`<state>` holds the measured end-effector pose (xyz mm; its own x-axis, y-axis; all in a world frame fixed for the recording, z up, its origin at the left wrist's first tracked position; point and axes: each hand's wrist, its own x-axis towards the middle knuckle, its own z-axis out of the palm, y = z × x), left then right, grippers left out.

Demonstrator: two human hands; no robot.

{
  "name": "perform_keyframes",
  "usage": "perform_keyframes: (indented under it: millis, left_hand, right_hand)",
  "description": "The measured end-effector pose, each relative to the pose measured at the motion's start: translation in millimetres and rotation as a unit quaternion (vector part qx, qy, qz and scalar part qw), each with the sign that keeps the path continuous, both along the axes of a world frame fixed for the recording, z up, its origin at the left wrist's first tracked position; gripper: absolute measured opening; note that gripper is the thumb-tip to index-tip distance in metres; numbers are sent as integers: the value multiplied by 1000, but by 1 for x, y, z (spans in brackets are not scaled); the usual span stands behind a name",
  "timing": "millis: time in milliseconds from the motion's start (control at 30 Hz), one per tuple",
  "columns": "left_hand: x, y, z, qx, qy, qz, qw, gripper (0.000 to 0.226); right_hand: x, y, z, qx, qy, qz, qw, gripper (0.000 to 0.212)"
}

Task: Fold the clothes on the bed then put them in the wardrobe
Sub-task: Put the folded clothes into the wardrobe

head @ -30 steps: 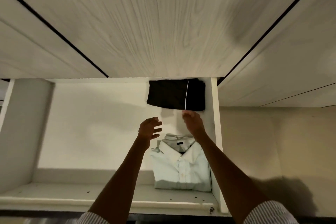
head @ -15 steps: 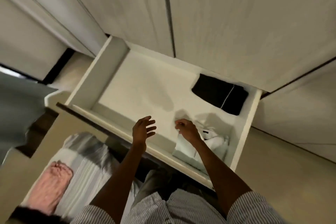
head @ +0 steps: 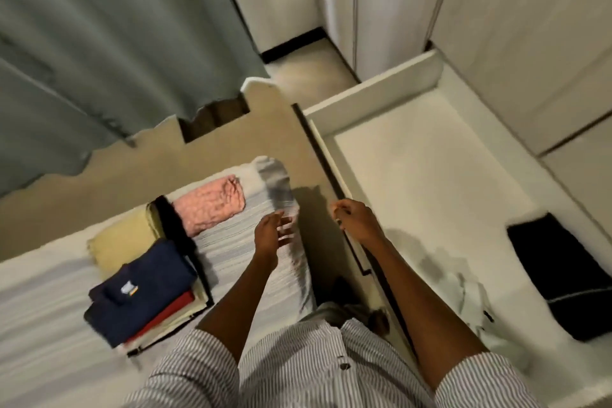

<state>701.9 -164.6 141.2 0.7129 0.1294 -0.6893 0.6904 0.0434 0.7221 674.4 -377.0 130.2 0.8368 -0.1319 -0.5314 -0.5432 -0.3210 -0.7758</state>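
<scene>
Both hands are empty: the left hand [head: 275,235] hangs over the bed [head: 49,291] with fingers spread, and the right hand [head: 356,222] hovers above the front edge of the open drawer [head: 414,156], fingers loosely curled. A stack of folded clothes [head: 142,288] lies on the bed at left, beside a pink garment [head: 212,205]. Inside the drawer, a black folded garment [head: 559,275] rests at right, a white shirt [head: 470,301] nearer.

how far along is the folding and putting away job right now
Done: a black folded garment and a pale shirt lie in the open drawer. In hand: nothing; left hand and right hand are free. Left: the navy-topped stack, yellow piece and pink piece on the bed.
</scene>
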Motion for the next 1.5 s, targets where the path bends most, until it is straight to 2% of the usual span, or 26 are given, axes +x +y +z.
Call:
perform_keyframes:
  millis: [133, 300, 533, 700, 867, 967, 1100, 1167, 1400, 1500]
  left_hand:
    - [14, 64, -11, 0, 15, 65, 998, 23]
    - [12, 120, -18, -7, 19, 142, 990, 29]
    - [-9, 191, -31, -16, 16, 247, 969, 26]
    - [-21, 223, -42, -8, 19, 294, 956, 30]
    - [-16, 236, -50, 20, 16, 274, 961, 31]
    - [-5, 245, -60, 47, 13, 247, 968, 33]
    - [22, 265, -82, 112, 24, 187, 976, 58]
    - [39, 273, -88, 134, 31, 169, 976, 51]
    - [89, 289, -102, 168, 39, 108, 979, 51]
    - [98, 292, -107, 164, 44, 105, 980, 51]
  right_hand:
    - [46, 54, -35, -2, 7, 103, 995, 21]
    - [78, 114, -13, -52, 45, 233, 970, 22]
    - [112, 202, -43, -100, 73, 396, 910, 18]
    - [132, 255, -55, -162, 40, 480, 861, 28]
    - [160, 287, -70, -232, -30, 544, 806, 47]
    - [184, 309, -84, -274, -56, 592, 756, 55]
    - [219, 345, -112, -310, -70, 629, 709, 73]
    - [236, 361, -128, -322, -89, 642, 690, 78]
    - [272, 398, -190, -354, -52, 680, 639, 101]
    - [280, 407, -211, -360, -33, 685, 633, 109]
